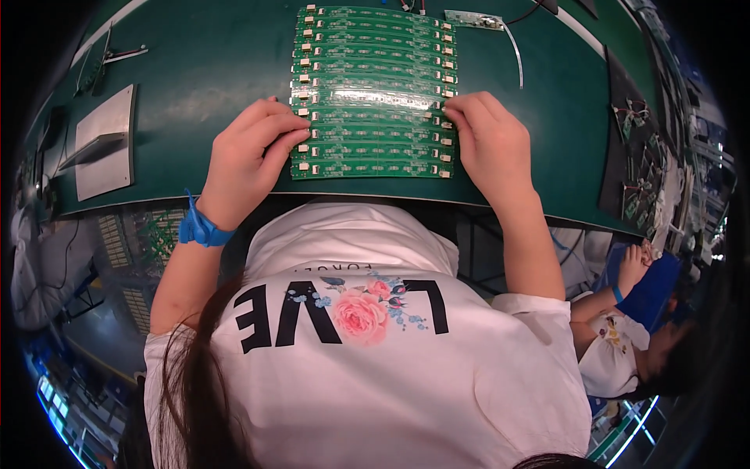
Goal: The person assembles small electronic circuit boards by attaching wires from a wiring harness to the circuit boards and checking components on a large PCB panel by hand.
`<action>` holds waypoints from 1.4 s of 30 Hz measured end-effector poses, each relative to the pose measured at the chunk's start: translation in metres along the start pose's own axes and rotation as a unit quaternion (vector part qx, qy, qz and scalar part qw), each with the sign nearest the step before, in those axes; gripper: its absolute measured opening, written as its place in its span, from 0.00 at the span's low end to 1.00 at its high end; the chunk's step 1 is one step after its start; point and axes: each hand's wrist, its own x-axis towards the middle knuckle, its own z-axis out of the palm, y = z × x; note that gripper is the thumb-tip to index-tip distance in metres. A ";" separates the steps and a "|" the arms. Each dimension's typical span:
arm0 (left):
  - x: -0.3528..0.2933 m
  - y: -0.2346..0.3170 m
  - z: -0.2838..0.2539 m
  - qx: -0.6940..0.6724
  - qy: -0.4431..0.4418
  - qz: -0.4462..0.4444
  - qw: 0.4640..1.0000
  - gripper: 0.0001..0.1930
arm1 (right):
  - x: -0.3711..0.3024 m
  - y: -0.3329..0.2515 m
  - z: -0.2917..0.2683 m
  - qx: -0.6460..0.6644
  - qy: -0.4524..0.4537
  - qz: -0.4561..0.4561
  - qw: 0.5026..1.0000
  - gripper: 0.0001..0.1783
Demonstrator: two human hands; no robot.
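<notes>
A large panel of green circuit board strips [379,134] lies on the green table in front of me, its strips stacked one beyond another. Small pale connectors sit along both ends of the strips. My left hand [251,148] pinches the panel's left edge between thumb and fingers, and a blue wristband [205,225] circles that wrist. At the opposite edge, slightly farther up, my right hand [494,139] is closed in a similar pinch. Light glares off the middle strips. The fingertips partly cover the board's edges.
Beyond the panel's upper right corner lies a small circuit board [474,20] with a white wire. A metal plate with an upright fin [105,144] stands at left. Wired small boards rest on a dark mat [617,168] at right. A co-worker's hand [633,267] shows at lower right.
</notes>
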 end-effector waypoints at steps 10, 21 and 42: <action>0.004 0.013 -0.003 0.153 0.037 0.032 0.987 0.04 | -0.008 -0.004 -0.004 0.094 0.003 0.009 0.996 0.08; 0.010 0.004 0.003 0.086 0.019 -0.025 0.996 0.11 | -0.017 -0.008 -0.024 0.116 -0.064 -0.004 0.991 0.07; 0.008 0.004 -0.004 0.076 -0.013 -0.051 0.996 0.06 | -0.006 -0.027 -0.001 0.056 -0.023 -0.056 0.997 0.11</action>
